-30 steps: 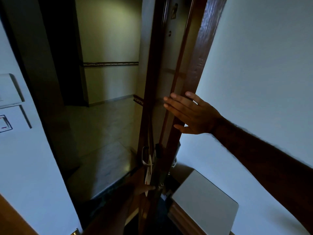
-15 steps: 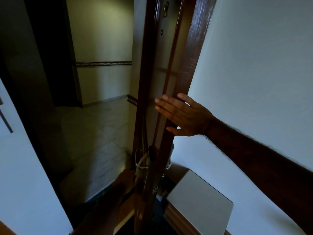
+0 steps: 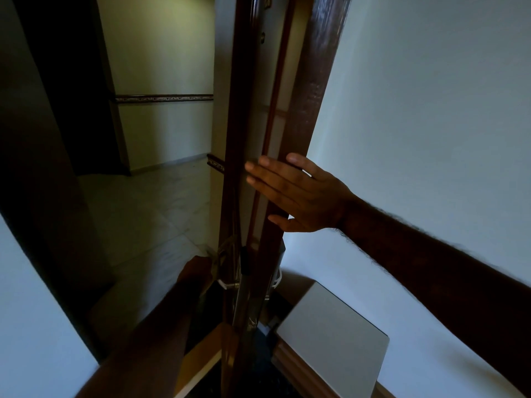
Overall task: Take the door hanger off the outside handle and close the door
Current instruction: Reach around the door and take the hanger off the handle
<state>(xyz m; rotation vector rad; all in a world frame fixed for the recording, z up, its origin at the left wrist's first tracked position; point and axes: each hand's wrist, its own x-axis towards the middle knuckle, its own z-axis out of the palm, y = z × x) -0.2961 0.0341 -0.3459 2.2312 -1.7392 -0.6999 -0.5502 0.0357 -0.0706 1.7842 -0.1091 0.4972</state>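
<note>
The dark wooden door stands open and edge-on in the middle of the view. My right hand lies flat against its inner side at mid height, fingers spread and holding nothing. Low down, my left hand reaches round to the outer side, level with the metal outside handle. There its fingers close on the pale door hanger, which is blurred and dim. The inside handle juts out on the right side of the door.
A white wall runs along the right, with a white flat-topped box on a wooden ledge below it. The dark door frame stands at left. Beyond it lies a tiled corridor floor.
My view has shifted right, so the wall panel at left is gone. My left hand has risen to the outside handle, and the hanger, hanging flat and white before, is now blurred. The right hand stays on the door.
</note>
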